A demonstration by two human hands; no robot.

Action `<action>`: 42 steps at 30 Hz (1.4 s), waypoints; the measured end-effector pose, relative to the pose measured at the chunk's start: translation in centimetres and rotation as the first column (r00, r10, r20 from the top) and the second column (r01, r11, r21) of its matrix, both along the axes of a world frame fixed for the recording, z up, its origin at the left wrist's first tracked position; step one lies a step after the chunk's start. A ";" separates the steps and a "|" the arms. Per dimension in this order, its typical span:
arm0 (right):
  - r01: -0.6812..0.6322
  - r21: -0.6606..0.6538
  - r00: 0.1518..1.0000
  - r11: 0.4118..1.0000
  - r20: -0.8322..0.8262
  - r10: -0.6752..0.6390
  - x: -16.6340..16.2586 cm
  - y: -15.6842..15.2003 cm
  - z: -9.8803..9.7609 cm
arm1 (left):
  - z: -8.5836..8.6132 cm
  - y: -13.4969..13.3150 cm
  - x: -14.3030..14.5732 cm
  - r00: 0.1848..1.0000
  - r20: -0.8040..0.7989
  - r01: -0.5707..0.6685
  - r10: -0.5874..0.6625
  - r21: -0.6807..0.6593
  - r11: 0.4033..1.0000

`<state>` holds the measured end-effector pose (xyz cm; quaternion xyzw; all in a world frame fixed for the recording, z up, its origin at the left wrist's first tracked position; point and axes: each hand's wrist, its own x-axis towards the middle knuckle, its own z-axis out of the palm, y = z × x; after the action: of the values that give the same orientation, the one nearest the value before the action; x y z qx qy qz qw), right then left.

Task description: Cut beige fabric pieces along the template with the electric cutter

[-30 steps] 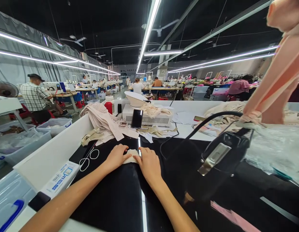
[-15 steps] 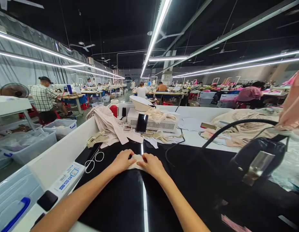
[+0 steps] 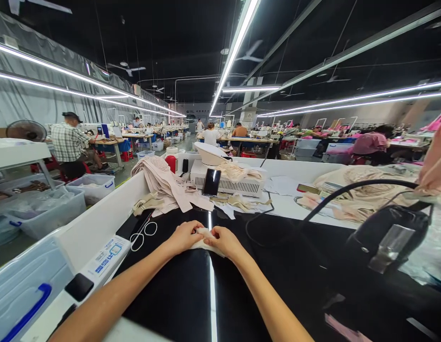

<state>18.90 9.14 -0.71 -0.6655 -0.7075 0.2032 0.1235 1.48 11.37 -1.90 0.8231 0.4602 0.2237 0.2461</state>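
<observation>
- Rows of sewing tables (image 3: 256, 139): stretch across the hall behind, with several people seated at work.
- Glossy black tabletop (image 3: 170, 304): fills the foreground, crossed from front to far edge by a streak of reflected light.
- Low white wall (image 3: 99, 216): runs along the left side, then across the back beyond the far edge.
- Beige fabric heap (image 3: 377, 185): lies beyond the far right corner, partly behind a curved black hose (image 3: 363, 184).
- Black casing with a metal plate (image 3: 388, 242): blurred, over the right side; cannot tell whether standing or hanging.
- Pale pink strips (image 3: 163, 183): piled at the far left corner, with ends drooping toward the far edge.
- White vented case (image 3: 238, 186): sits just past the middle of the far edge, topped by cream scraps (image 3: 238, 171) and a white dish (image 3: 210, 154).
- White-and-blue carton (image 3: 108, 256): lies along the left edge.
- Left hand (image 3: 186, 236): bent in, fingers closed on the left part of the cloth.
- Right hand (image 3: 225, 241): pinches the right part, close beside the other hand, with a small gap between.
- Upright phone (image 3: 211, 182): stands in front of the vented case.
- Cream fabric piece (image 3: 206, 232): bunched between both hands, near the middle of the far edge.
- White loops like scissor handles (image 3: 144, 232): rest near the left edge, beside the carton.
- Pink scrap (image 3: 343, 327): lies near the front right corner.
</observation>
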 end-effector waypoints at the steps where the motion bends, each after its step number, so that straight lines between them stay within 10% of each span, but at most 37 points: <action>1: 0.002 0.009 1.000 1.000 -0.008 -0.002 -0.1 -0.1 0.0 | 0.0 0.1 -0.1 1.000 0.004 0.017 -0.017 -0.002 1.000; 22: -0.083 0.332 0.914 0.940 -0.349 0.204 -1.6 -8.8 2.7 | 5.8 -5.1 -3.0 0.917 0.188 0.395 -0.352 -0.299 0.869; 42: -0.175 0.003 0.741 0.985 -0.659 0.133 -1.5 -12.9 1.4 | 3.7 -9.2 -2.2 0.906 0.324 0.399 -0.271 -0.867 0.297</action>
<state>17.45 -3.74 0.65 -0.4945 -0.6653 0.4539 0.3268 -0.68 2.16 1.76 0.6077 0.3079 -0.0795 0.7277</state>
